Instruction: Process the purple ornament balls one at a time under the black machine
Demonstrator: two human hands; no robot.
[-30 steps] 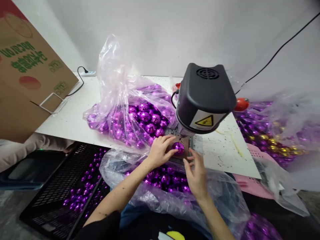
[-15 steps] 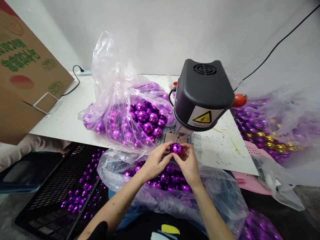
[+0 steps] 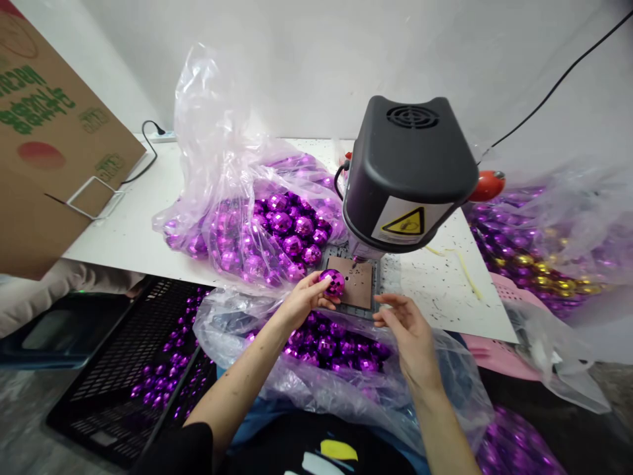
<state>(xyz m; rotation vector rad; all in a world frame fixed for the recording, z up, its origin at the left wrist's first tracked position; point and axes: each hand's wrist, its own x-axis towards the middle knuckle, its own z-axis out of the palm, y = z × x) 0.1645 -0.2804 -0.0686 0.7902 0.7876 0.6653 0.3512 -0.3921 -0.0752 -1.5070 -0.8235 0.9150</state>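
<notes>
Between the fingers of my left hand is a shiny purple mirror-ball ornament, held just left of a brown square plate on the machine's base. My right hand is off to the right of that plate, fingers apart and holding nothing. Above the plate hangs the black head of a bench machine with a yellow warning label. A plastic bag of purple balls lies on the table behind my left hand. In my lap, an opened clear bag holds several more purple balls.
At the left stand a cardboard box and, lower down, a black crate with small purple balls. White table carries dark scraps and a yellow strip. Bagged purple and gold balls and a pink basket are at right.
My right hand has let go of the ball and moved right and down, fingers apart. The ball, in my left hand, has shifted slightly left and up, uncovering the brown plate.
</notes>
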